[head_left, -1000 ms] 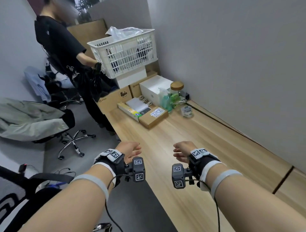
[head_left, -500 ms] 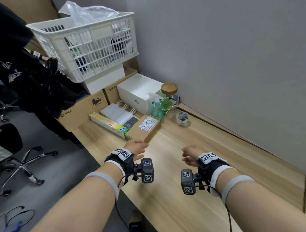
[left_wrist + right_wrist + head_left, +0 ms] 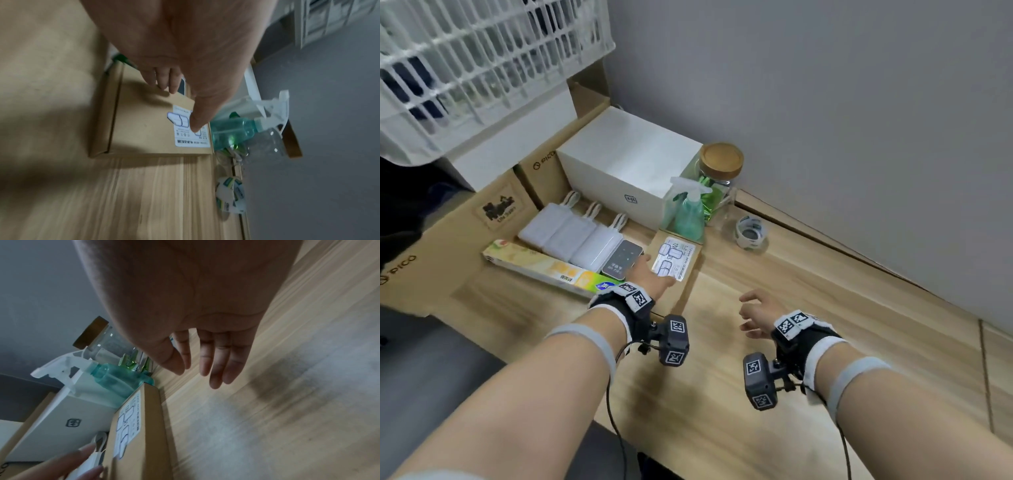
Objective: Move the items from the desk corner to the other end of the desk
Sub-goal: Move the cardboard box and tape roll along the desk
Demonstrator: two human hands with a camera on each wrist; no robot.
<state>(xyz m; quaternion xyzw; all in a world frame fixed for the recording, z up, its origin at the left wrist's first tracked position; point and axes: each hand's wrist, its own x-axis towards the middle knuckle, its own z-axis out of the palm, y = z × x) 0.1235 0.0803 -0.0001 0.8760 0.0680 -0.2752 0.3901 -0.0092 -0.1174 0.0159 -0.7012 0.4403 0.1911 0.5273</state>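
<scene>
A flat brown cardboard box (image 3: 683, 274) with a white label lies at the near edge of the desk-corner pile. My left hand (image 3: 650, 277) reaches over it. In the left wrist view the thumb hangs above the label of the brown box (image 3: 148, 126), the fingertips (image 3: 164, 84) sit at its far edge, and the left hand (image 3: 180, 104) grips nothing. My right hand (image 3: 755, 311) hovers over bare desk to the right of the box, its fingers (image 3: 216, 363) loosely straight and empty. Behind the box stand a teal spray bottle (image 3: 688, 212), a glass jar with a wooden lid (image 3: 720, 171) and a tape roll (image 3: 750, 233).
Left of the brown box lie a dark flat device (image 3: 621, 260), three white power banks (image 3: 575, 236) and a long yellow wrap carton (image 3: 541, 267). A white box (image 3: 626, 161), large cardboard boxes (image 3: 448, 233) and a white basket (image 3: 482, 61) stand behind. The grey wall (image 3: 842, 120) borders the desk (image 3: 808, 342).
The view has closed in on the desk corner. Both hands moved forward. The left hand now reaches over the brown box, while the right stays over bare desk.
</scene>
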